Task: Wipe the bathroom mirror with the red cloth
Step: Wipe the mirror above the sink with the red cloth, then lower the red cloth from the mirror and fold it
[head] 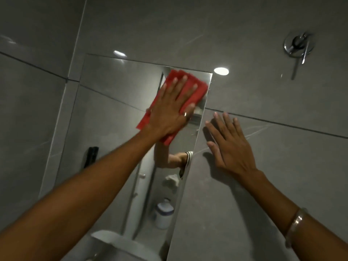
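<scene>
A tall frameless mirror (113, 95) hangs on the grey tiled wall, tilted in view. The folded red cloth (195, 89) lies flat against the mirror's upper right corner. My left hand (169, 108) presses on the cloth with its fingers spread, a ring on one finger. My right hand (228, 142) rests flat and empty on the tile just right of the mirror's edge, fingers apart. A clear bangle sits on that wrist.
A chrome mixer tap (298, 46) with a thin lever sticks out of the wall at the upper right. The mirror reflects a shower rail, a white container, a black object and part of a white basin. Grey tiles (263, 185) fill the surroundings.
</scene>
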